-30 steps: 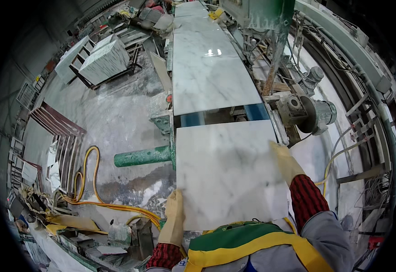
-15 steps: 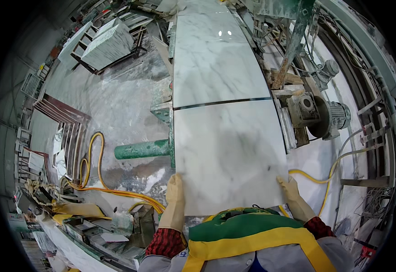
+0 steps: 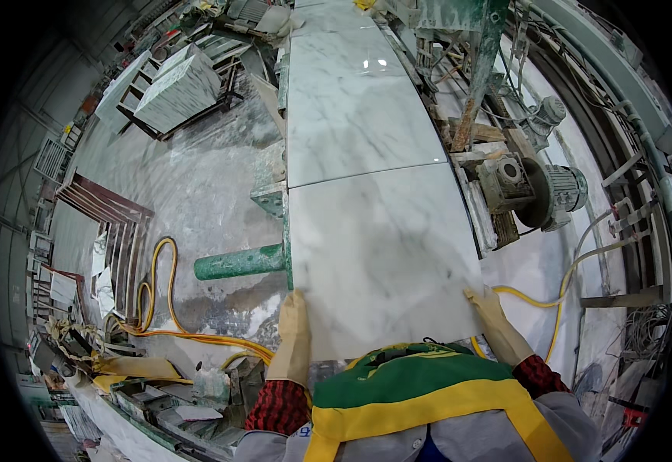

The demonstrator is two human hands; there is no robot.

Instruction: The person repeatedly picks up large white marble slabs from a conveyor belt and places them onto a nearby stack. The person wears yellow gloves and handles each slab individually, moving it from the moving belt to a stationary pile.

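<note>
A white marble slab (image 3: pixel 382 254) with grey veins lies flat in front of me. Its far edge meets a second marble slab (image 3: pixel 359 115) along a thin seam. My left hand (image 3: pixel 294 323), in a cream glove, grips the near slab's left edge close to its near corner. On the opposite edge, my right hand (image 3: pixel 498 323) in a matching glove holds the slab with fingertips showing on top; the fingers under the edge are hidden. My green and yellow apron (image 3: pixel 413 393) covers the slab's near end.
A green cylinder (image 3: pixel 240 262) juts out left of the slabs. Right of them stands a motor with gearbox (image 3: pixel 540 189). Yellow hoses (image 3: pixel 197 336) run across the floor at left, with another yellow hose (image 3: pixel 555 308) at right. Marble blocks (image 3: pixel 178 85) rest on a rack at far left.
The near slab has moved forward with both hands on it. The dark gap between the two slabs has narrowed to a thin line.
</note>
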